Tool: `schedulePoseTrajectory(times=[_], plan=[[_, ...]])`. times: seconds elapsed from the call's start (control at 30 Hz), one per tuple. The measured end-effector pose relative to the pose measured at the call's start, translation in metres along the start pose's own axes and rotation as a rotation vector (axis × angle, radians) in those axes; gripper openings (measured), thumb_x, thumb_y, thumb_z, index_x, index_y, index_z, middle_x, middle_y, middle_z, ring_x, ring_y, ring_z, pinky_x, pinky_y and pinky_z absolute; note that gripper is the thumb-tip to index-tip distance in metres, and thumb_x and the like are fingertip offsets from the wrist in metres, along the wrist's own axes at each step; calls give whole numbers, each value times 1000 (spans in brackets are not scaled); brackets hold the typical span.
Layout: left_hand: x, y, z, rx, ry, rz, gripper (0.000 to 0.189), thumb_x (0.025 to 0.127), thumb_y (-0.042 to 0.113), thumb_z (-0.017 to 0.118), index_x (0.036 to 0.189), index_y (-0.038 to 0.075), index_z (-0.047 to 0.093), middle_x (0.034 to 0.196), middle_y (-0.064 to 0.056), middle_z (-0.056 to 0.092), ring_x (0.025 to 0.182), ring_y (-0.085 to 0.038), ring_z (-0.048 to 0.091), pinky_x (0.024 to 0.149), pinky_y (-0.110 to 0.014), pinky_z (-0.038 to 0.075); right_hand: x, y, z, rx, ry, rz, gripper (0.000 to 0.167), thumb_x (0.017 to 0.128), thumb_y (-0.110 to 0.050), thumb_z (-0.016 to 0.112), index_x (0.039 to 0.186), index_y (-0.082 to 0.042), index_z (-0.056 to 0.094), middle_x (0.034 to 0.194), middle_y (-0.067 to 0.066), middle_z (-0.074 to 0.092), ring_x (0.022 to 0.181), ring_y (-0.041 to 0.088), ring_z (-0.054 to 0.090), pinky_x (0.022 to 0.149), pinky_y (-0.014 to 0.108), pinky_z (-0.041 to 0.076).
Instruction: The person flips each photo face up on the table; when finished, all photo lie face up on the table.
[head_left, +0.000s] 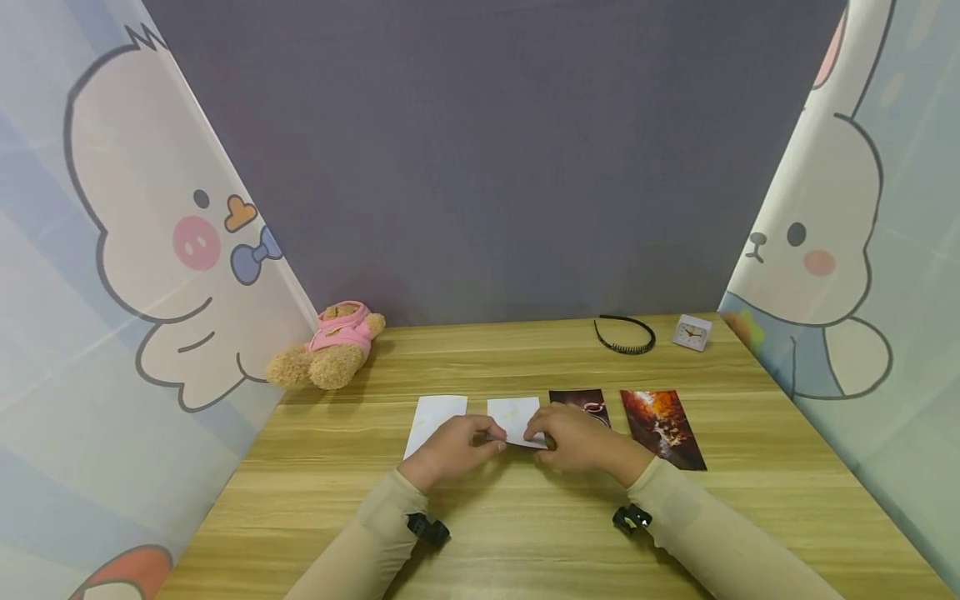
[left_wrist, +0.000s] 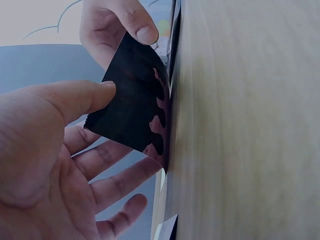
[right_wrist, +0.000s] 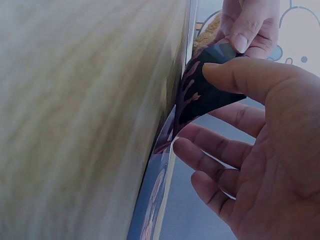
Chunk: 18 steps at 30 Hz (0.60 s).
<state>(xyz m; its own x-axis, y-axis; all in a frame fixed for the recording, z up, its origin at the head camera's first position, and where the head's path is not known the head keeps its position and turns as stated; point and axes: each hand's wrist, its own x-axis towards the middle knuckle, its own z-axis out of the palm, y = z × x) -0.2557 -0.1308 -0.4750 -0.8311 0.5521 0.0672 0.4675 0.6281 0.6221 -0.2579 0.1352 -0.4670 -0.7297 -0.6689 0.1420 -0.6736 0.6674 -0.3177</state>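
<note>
Both hands hold a picture card in the middle of the table, its white back up and its near edge raised. The left hand pinches the card's left side between thumb and fingers, while the right hand pinches the right side. From the left wrist view, the card's printed face appears dark with pinkish shapes, curving toward the tabletop. A white sheet lies beside the left hand. Partly covered by the right hand is a dark picture card; a fiery orange-red picture card lies farther right.
A teddy bear in a pink hoodie lies at the back left. At the back right are a black toothed headband and a small white clock. Cartoon-printed panels flank the wooden table, with a grey panel behind.
</note>
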Motion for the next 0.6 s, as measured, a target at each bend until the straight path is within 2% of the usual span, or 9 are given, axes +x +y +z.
schedulePoseTrajectory(times=[0.17,0.33,0.5,0.6], plan=[[0,0,-1,-47,29,3,11,104,42,67,105,34,74,113,18,70,119,-13,64,103,-45,51,1,0,-1,9,33,-2,21,89,-20,82,110,-20,81,110,-8,72,101,14,65,94,48,50],[0,-1,-1,-53,79,27,10,104,42,67,104,35,74,113,19,69,119,-11,64,105,-47,49,2,1,-1,36,80,-13,21,88,-13,80,108,-20,81,106,-8,72,98,13,67,87,39,55],[1,-1,-2,-62,148,55,6,104,39,68,104,36,73,107,20,68,113,-7,64,105,-45,49,2,-1,-3,56,129,-10,18,92,-14,80,108,-22,80,103,-12,71,93,9,67,82,34,57],[2,0,-2,-81,182,69,7,104,38,69,104,34,74,106,19,68,111,-7,64,104,-46,49,3,-2,-5,58,156,-8,17,93,-14,80,108,-22,80,101,-12,70,87,7,65,78,31,56]])
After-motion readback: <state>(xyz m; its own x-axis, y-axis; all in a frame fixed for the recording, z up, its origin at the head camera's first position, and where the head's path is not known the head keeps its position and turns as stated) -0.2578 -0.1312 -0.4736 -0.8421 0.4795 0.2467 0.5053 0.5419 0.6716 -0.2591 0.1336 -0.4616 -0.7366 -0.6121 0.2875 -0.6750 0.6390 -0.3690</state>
